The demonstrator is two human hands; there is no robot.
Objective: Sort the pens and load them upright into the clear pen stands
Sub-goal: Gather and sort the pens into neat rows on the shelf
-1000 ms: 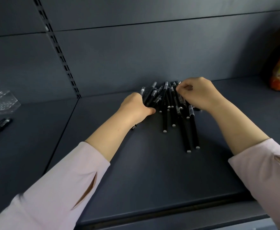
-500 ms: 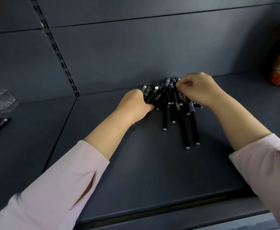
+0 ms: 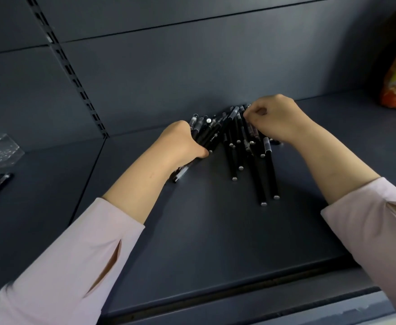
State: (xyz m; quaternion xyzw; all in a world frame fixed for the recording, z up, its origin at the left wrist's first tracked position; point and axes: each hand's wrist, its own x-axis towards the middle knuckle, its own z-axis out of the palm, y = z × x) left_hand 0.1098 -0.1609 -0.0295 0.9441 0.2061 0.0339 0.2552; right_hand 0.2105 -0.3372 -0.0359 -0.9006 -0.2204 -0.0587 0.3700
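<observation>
Fan of slim matte-black plastic pens on smooth dark-grey metal shelf — left hand fingers clamped round a bundle, right hand fingers pinching pen tops.

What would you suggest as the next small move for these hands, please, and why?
Probably the right hand should lift the pen it seems to pinch out of the loose pile and add it to the bundle held in the grip of the left hand, since many pens lie scattered on the shelf.
</observation>
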